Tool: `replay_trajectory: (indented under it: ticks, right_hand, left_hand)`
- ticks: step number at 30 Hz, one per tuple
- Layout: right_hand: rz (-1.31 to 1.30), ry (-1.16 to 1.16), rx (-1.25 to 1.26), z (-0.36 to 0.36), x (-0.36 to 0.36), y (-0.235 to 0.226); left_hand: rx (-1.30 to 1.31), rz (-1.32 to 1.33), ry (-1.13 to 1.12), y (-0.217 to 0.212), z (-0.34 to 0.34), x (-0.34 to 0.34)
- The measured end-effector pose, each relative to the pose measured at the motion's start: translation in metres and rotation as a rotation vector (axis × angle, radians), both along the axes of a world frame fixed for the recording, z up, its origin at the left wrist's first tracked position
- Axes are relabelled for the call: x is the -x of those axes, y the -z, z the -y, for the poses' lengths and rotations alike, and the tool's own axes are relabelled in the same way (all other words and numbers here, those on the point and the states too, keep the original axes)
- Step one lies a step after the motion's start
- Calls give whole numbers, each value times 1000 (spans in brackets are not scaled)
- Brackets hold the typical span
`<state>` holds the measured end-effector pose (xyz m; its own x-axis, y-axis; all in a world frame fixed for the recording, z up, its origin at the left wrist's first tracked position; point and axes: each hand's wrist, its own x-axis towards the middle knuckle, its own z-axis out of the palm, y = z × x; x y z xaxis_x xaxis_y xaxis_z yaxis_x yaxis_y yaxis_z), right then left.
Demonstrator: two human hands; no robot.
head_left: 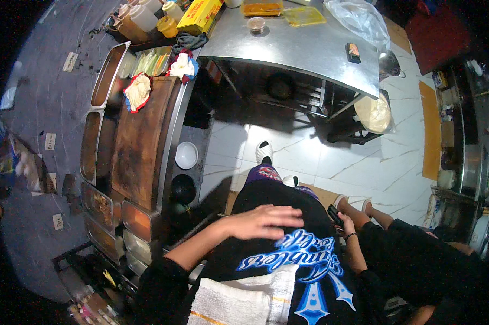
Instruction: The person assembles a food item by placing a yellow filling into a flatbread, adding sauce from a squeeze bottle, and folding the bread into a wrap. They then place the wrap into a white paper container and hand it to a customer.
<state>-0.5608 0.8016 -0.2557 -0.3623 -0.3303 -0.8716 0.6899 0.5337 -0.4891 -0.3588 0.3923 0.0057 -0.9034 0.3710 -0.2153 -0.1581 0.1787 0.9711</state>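
My left hand (pixel 266 221) is spread in front of my black printed shirt (pixel 315 260), fingers stretched out, palm down, with nothing in it. Low at my right side, my right hand (pixel 346 223) is closed around a small black handheld object (pixel 335 215); its exact kind cannot be made out. A dark band circles that wrist. A white towel (pixel 244 298) hangs down my chest.
At left, a brown wooden board (pixel 141 141) lies among metal food pans (pixel 99 208). A steel table (pixel 298 46) ahead carries a yellow box (pixel 200 15), a small cup (pixel 256 24) and a plastic bag (pixel 358 21). Another person (pixel 401 249) is close at right; shelves (pixel 461 124) line that side.
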Motion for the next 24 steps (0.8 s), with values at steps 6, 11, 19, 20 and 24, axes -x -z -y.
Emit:
replay_trajectory:
  ticks: [6, 11, 19, 20, 24]
  right_hand:
    - [-30, 24, 38, 48, -3, -3]
    - [-16, -36, 25, 91, 15, -8]
    - [-203, 15, -111, 79, -7, -3]
    - [-201, 32, -125, 69, -11, 5]
    - [-67, 1, -188, 14, -26, 29]
  left_hand:
    - [531, 287, -72, 162, 30, -10]
    - [372, 534, -292, 186, 52, -10]
    - [419, 678, -431, 215, 72, -42]
    - [543, 716, -388, 204, 74, -38]
    - [-116, 86, -18, -50, 17, 57]
